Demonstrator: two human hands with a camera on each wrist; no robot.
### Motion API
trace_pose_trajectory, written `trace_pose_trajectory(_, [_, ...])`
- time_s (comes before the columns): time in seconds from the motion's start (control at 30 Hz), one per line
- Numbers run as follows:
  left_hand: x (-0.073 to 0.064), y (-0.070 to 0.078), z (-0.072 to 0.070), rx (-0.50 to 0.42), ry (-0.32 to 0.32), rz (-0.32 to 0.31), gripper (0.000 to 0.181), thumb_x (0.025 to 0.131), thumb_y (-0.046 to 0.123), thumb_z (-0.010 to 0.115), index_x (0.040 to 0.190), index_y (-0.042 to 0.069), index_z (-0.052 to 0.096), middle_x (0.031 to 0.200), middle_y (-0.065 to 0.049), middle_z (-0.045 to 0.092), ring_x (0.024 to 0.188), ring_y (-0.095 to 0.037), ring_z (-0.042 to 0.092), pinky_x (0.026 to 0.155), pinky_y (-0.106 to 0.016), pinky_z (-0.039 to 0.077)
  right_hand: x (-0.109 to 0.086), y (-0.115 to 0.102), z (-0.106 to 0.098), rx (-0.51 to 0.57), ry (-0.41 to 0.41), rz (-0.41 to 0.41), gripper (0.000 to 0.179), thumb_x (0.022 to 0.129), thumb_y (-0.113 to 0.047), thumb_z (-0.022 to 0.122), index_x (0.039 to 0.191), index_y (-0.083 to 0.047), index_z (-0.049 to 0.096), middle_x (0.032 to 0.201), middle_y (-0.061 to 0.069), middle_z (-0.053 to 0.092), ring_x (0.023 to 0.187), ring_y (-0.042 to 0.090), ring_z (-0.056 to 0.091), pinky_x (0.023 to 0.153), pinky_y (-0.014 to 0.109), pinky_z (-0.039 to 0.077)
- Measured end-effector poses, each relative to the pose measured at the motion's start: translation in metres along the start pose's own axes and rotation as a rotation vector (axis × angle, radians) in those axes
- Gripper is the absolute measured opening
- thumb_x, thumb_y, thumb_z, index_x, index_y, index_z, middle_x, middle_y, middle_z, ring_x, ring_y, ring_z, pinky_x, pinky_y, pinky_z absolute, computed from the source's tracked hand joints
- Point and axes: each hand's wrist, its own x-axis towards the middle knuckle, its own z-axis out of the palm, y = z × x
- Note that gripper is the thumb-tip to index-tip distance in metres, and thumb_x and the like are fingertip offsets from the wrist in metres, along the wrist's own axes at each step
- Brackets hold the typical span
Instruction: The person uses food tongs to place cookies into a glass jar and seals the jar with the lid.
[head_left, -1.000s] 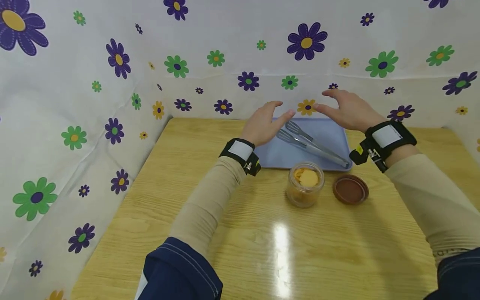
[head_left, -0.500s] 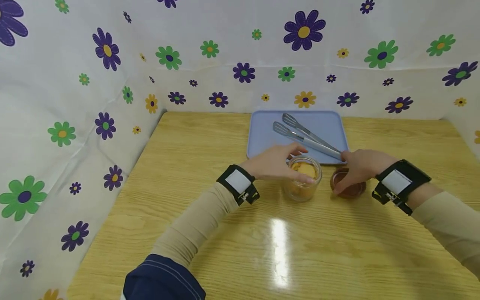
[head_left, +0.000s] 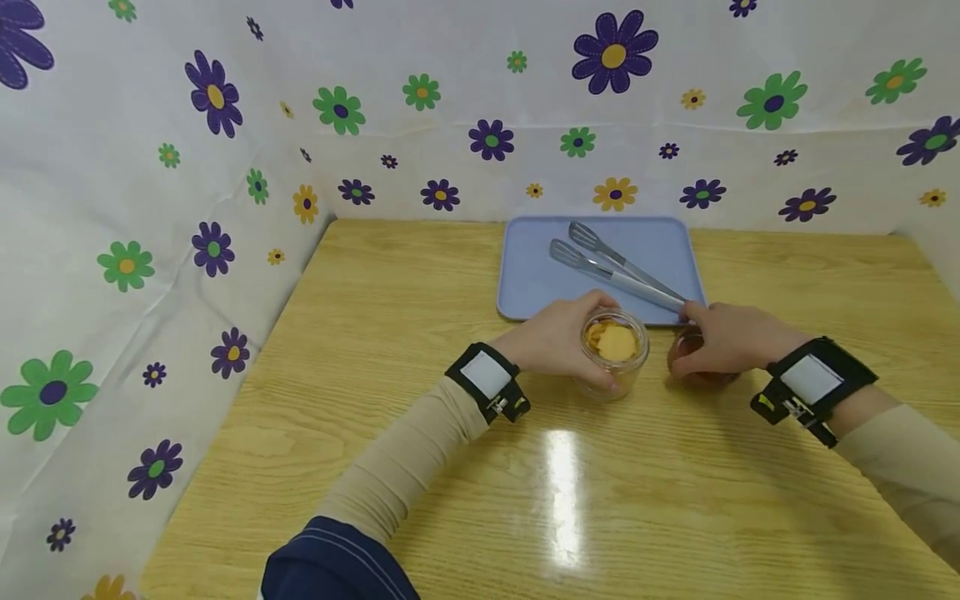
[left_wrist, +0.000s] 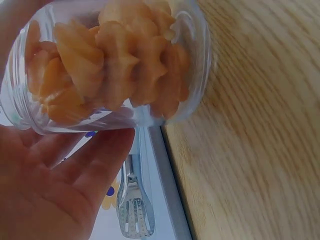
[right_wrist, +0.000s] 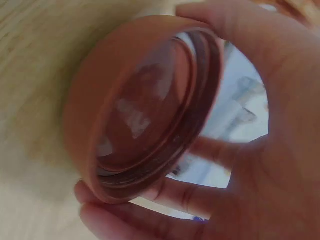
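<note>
My left hand (head_left: 557,340) holds a clear glass jar (head_left: 628,377) without its lid, the thumb on the near side and the fingers behind. Ridged golden cookies (left_wrist: 120,62) fill the jar in the left wrist view. To its right, my right hand (head_left: 733,337) grips a round reddish-brown jar lid (right_wrist: 97,95) by its edge. The right wrist view shows the lid tilted, its hollow inner side facing the palm. In the head view most of the lid is hidden beneath the hand.
Just behind both hands lies a light blue tray (head_left: 525,279). Metal tongs (head_left: 643,289) rest across it, handle end close to my right fingers. The wooden table (head_left: 360,333) meets a flower-print cloth (head_left: 420,142) at the back and left.
Both hands have come down from above the tray. The left closed around the jar, the right took hold of the lid; the lid now looks tilted.
</note>
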Motion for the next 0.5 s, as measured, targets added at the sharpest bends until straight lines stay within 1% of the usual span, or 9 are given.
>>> trace_pose_trajectory(0.07, [0.0,-0.001,0.0,-0.005,0.002,-0.001,0.101,0.059,0.048,0.094,0.143,0.018,0.047,0.13,0.001,0.066,0.115,-0.012,0.061,0.1,-0.03,0.05,-0.002,0.001,-0.01,-0.005,0.039,-0.014,0.087,0.08,-0.059,0.073,0.143,-0.004,0.053,0.099,0.017,0.061,0.078,0.026,0.057,0.062,0.037,0.049])
trace_pose_trajectory(0.1, [0.0,-0.001,0.0,-0.005,0.001,0.0,0.101,0.059,0.048,0.094,0.143,0.018,0.047,0.13,0.001,0.066,0.115,-0.012,0.061,0.099,-0.03,0.05,-0.003,0.002,-0.016,-0.004,0.065,-0.023,0.083,0.082,-0.058,0.072,0.143,-0.006,0.055,0.099,0.017,0.061,0.078,0.026,0.056,0.062,0.037,0.048])
trace_pose_trajectory(0.13, [0.0,-0.001,0.0,-0.004,0.002,0.0,0.1,0.06,0.048,0.094,0.143,0.017,0.047,0.13,0.001,0.066,0.115,-0.012,0.061,0.099,-0.03,0.05,-0.006,0.001,-0.023,0.012,0.09,-0.037,0.075,0.084,-0.055,0.072,0.14,-0.006,0.058,0.098,0.016,0.061,0.079,0.025,0.055,0.062,0.037,0.047])
trace_pose_trajectory(0.17, [0.0,-0.001,0.0,-0.003,0.001,0.001,0.1,0.06,0.049,0.094,0.143,0.017,0.048,0.13,0.001,0.066,0.115,-0.013,0.061,0.099,-0.03,0.05,-0.008,-0.001,-0.031,0.057,0.108,-0.054,0.068,0.087,-0.051,0.071,0.136,-0.006,0.06,0.097,0.015,0.062,0.079,0.025,0.056,0.062,0.037,0.048])
trace_pose_trajectory(0.23, [0.0,-0.001,0.0,-0.008,0.001,0.001,0.1,0.06,0.048,0.094,0.143,0.017,0.048,0.129,0.0,0.066,0.114,-0.013,0.061,0.098,-0.029,0.05,-0.015,-0.006,-0.047,0.163,0.146,-0.084,0.053,0.09,-0.046,0.072,0.124,-0.005,0.064,0.095,0.012,0.064,0.08,0.024,0.057,0.063,0.036,0.051])
trace_pose_trajectory(0.3, [-0.001,-0.001,0.0,-0.015,0.001,0.001,0.099,0.061,0.047,0.094,0.143,0.016,0.048,0.129,0.001,0.066,0.114,-0.013,0.061,0.098,-0.029,0.05,-0.023,-0.013,-0.064,0.275,0.185,-0.096,0.046,0.09,-0.043,0.075,0.112,-0.005,0.063,0.092,0.011,0.067,0.079,0.024,0.061,0.063,0.034,0.053])
trace_pose_trajectory(0.33, [-0.001,-0.001,0.0,-0.021,0.003,0.0,0.098,0.062,0.046,0.094,0.143,0.016,0.048,0.129,0.001,0.066,0.114,-0.013,0.061,0.098,-0.029,0.05,-0.028,-0.017,-0.071,0.307,0.218,-0.101,0.045,0.088,-0.041,0.077,0.109,-0.005,0.061,0.092,0.011,0.069,0.078,0.023,0.063,0.063,0.032,0.054])
trace_pose_trajectory(0.43, [-0.002,-0.001,0.001,-0.042,0.006,-0.003,0.098,0.062,0.045,0.094,0.143,0.016,0.047,0.128,0.001,0.066,0.113,-0.013,0.062,0.097,-0.029,0.051,-0.038,-0.027,-0.089,0.33,0.329,-0.1,0.053,0.082,-0.04,0.083,0.109,-0.004,0.056,0.109,0.019,0.073,0.081,0.023,0.066,0.063,0.028,0.051])
trace_pose_trajectory(0.5, [-0.003,-0.001,0.002,-0.054,0.009,-0.006,0.098,0.063,0.044,0.094,0.144,0.016,0.046,0.129,0.001,0.066,0.113,-0.013,0.062,0.098,-0.03,0.051,-0.043,-0.033,-0.097,0.334,0.4,-0.109,0.054,0.079,-0.035,0.087,0.105,-0.004,0.052,0.127,0.021,0.07,0.086,0.013,0.066,0.063,0.023,0.046])
